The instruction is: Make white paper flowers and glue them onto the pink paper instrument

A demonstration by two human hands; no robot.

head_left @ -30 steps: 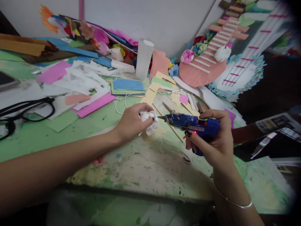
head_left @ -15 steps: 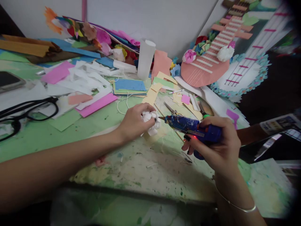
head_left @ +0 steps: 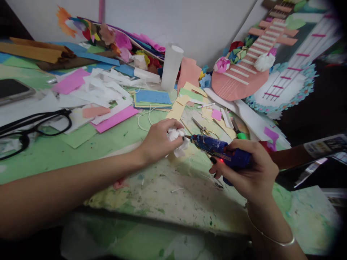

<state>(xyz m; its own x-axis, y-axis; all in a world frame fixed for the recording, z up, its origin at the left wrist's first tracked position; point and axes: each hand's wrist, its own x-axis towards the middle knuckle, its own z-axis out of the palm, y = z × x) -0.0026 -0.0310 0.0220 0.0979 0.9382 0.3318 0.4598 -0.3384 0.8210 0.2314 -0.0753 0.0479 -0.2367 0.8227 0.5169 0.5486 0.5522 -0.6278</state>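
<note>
Pinched between the thumb and fingers of my left hand (head_left: pixel 159 141) is a white paper flower (head_left: pixel 180 144), held just above the table. My right hand (head_left: pixel 252 169) is wrapped around a blue hot glue gun (head_left: pixel 211 144) with a small red light lit on its side. The gun points left, and its nozzle tip reaches the right edge of the flower near my left thumb. Whether glue is coming out is too small to tell. Scissors (head_left: pixel 202 126) with gold handles lie just behind the gun.
A stack of coloured paper (head_left: pixel 153 97), white paper scraps (head_left: pixel 97 85) and black glasses (head_left: pixel 51 124) lie on the green table (head_left: pixel 127 135). Behind stands a white paper roll (head_left: pixel 172 68). Paper guitars (head_left: pixel 238 83) lean at the back right. A cutter with a green part (head_left: pixel 241 134) lies beyond the gun.
The glue gun's nozzle has come closer to the white flower and now meets its edge. The whole view has shifted slightly, so the table's things appear further right.
</note>
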